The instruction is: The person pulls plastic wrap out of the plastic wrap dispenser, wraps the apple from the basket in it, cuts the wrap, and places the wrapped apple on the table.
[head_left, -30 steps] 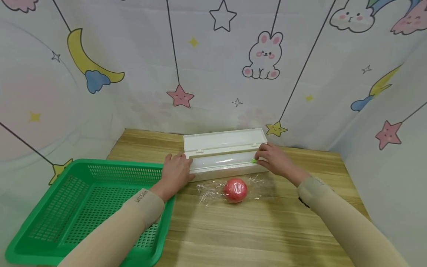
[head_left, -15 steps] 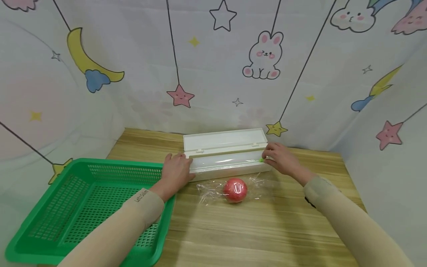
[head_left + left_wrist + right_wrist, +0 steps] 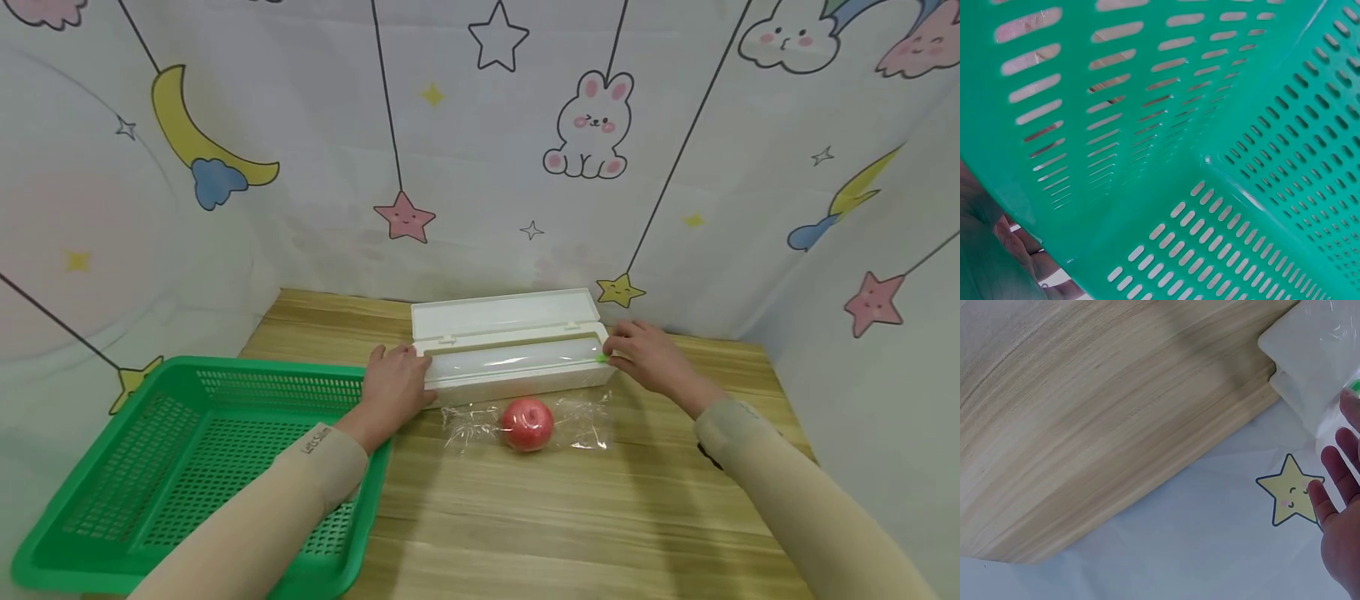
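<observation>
A white cling film box [image 3: 506, 317] lies at the back of the table with its lid raised, a roll of film [image 3: 517, 357] inside. My left hand [image 3: 395, 385] grips its left end, thumb on the front and fingers behind. At the right end my right hand [image 3: 651, 360] pinches the small green slide cutter [image 3: 602, 359] with thumb and forefinger; its other fingers are loosely spread in the right wrist view. Just in front of the box sits a red apple [image 3: 527, 423] in clear cling film [image 3: 581, 421] that spreads flat and crinkled to both sides.
A green perforated plastic basket [image 3: 378, 492] stands at the left, right under my left forearm, and fills the left wrist view. The wooden table [image 3: 525, 533] ends at a white patterned cloth wall [image 3: 480, 167] close behind the box.
My right hand has slid rightward along the box with the green cutter, to its right end. The apple has turned slightly, its dimple now showing, and the film around it has shifted. My left hand stays put.
</observation>
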`<state>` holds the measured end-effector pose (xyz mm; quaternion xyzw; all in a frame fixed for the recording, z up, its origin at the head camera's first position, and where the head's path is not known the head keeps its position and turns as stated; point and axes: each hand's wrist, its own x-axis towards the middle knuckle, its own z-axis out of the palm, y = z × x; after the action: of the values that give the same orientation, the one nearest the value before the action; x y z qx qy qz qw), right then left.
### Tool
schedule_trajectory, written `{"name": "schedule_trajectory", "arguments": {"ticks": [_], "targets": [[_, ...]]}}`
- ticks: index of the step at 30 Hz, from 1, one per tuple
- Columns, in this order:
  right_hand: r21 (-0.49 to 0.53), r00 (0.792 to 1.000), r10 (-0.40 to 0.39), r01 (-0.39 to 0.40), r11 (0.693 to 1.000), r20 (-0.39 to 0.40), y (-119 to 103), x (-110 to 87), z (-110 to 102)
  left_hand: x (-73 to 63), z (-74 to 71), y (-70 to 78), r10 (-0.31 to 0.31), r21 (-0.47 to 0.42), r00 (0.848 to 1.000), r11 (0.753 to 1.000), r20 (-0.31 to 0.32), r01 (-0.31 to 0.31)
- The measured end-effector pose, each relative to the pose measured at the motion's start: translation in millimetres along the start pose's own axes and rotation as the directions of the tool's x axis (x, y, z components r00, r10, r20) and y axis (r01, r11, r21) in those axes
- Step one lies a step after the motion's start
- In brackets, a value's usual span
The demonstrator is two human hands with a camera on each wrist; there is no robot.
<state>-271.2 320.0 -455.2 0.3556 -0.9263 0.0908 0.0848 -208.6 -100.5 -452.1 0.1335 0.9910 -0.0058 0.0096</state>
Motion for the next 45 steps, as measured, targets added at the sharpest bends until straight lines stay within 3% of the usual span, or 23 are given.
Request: {"name": "schedule_trajectory", "arguments": {"ticks": [11,18,25,32,35,39,45], "targets": [[-0.140,1.000,-0.013,0.015,0.990,0.019,0.9,-8.7,-4.5,-3.9,-2.0,0.2,-0.007,0.009,1.000,1.000,-0.018,0.008],[-0.104,0.999,0.031,-0.030,0.994,0.014,-1.2,-10.5,-4.5,-7.1,-4.9,0.3,-0.007,0.029,1.000,1.000,0.000,0.007],[-0.015,0.994,0.102,-0.102,0.995,-0.043,-7.1,-14.9,-4.8,-9.0,-5.8,-0.1,0.001,0.005,1.000,1.000,0.001,-0.001],[-0.015,0.995,0.012,-0.013,1.000,-0.095,-37.1,-10.7,-4.4,-8.6,-13.3,-5.6,0.001,-0.052,0.996,0.999,0.084,0.004],[-0.007,0.994,-0.046,0.046,0.999,-0.099,-53.1,-8.2,0.1,-9.7,-21.3,-5.1,0.007,-0.053,0.996,0.999,0.090,-0.002],[0.017,0.992,-0.098,0.100,0.995,-0.080,-72.0,-7.7,7.6,-13.4,-31.6,6.0,0.045,-0.049,0.997,0.998,0.067,-0.042],[0.055,0.995,-0.097,0.098,0.994,-0.021,-90.5,-11.7,21.1,-21.4,-33.2,40.0,0.126,-0.070,0.991,0.989,-0.040,-0.129]]}}
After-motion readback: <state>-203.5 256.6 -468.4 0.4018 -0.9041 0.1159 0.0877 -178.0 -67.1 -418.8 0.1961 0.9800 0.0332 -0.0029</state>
